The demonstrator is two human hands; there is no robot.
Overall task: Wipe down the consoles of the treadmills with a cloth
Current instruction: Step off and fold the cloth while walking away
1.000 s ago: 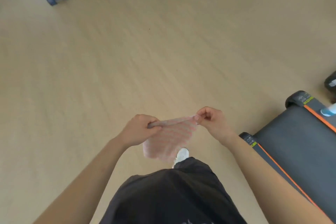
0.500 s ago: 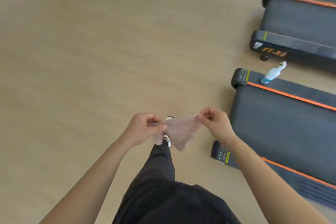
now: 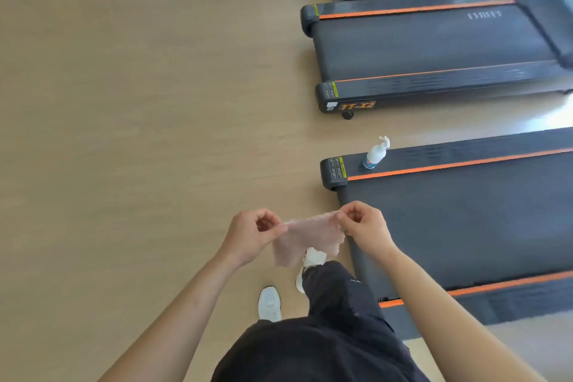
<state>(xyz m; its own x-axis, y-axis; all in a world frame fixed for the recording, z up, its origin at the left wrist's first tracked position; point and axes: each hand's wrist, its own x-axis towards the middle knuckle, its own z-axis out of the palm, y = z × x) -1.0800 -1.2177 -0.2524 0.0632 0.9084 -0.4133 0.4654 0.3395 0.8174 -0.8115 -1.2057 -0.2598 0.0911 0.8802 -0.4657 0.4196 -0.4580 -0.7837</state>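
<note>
Standing spray bottle [image 3: 375, 153] on treadmill [image 3: 465, 226]

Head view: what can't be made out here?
All in the head view:
Console of the near treadmill: cut off by the right edge.
Console of the far treadmill: cut off at top right, glare there.
Label on the bottle: too small to read.
Weave of the cloth: blurred.

gym, treadmills [image 3: 434, 49] side by side
</note>
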